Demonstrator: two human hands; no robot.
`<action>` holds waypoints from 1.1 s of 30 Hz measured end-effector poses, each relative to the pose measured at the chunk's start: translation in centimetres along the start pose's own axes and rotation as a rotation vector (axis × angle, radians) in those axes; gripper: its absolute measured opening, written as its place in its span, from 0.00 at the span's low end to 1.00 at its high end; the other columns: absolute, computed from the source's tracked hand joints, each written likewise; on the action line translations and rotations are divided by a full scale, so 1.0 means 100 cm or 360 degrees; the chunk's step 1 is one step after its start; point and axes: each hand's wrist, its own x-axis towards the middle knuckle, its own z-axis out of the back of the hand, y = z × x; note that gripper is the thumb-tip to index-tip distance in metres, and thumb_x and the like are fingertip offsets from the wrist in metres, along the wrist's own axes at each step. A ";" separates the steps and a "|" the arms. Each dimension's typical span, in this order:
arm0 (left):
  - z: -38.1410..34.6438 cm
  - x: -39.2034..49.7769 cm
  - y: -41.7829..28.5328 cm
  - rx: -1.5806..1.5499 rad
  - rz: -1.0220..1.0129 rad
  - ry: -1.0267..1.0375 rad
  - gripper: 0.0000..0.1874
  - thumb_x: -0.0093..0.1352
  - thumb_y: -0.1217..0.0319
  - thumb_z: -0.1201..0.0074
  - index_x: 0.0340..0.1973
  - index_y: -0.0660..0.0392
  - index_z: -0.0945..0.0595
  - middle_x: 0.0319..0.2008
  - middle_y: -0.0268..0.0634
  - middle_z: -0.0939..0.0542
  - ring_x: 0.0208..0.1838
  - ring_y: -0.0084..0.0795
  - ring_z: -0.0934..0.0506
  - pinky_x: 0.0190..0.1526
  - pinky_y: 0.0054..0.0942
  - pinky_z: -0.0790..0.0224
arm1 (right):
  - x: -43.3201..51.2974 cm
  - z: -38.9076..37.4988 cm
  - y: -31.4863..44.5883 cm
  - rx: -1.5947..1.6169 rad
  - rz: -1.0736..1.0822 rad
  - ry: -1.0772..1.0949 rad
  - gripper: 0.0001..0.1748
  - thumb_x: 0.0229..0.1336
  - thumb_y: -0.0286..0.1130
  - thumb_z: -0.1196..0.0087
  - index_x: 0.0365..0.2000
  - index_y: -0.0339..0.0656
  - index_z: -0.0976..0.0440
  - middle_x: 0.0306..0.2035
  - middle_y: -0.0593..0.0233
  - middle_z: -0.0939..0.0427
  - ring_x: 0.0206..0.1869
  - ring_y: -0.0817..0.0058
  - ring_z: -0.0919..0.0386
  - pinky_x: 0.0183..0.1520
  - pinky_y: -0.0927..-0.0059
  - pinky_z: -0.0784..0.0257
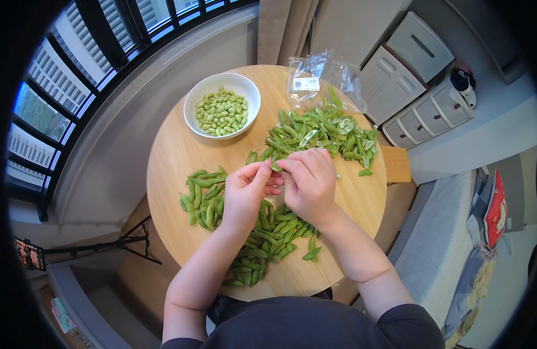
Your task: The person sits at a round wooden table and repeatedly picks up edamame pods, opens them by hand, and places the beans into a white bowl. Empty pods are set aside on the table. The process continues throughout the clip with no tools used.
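Observation:
Between the fingertips of both hands is a green soybean pod, partly hidden by the fingers. My left hand grips it from the left, and my right hand pinches it from the right. Under my wrists and forearms lie whole edamame pods, with more to the left of my left hand. Beyond my right hand spreads a heap of split pod shells, some showing pale insides. A white bowl at the far left of the table contains shelled green soybeans.
The round wooden table bears all of this. A clear plastic bag with a printed label lies at its far edge. A wooden stool stands to the right, near a grey sofa. A black tripod stands at left.

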 end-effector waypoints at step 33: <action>0.005 0.007 -0.017 0.0299 -0.0177 0.0081 0.11 0.77 0.65 0.43 0.42 0.61 0.19 0.33 0.32 0.21 0.33 0.19 0.22 0.30 0.21 0.31 | -0.008 -0.001 -0.032 0.0287 -0.0720 0.0295 0.11 0.57 0.28 0.35 0.41 0.38 0.17 0.39 0.59 0.19 0.45 0.59 0.21 0.52 0.61 0.27</action>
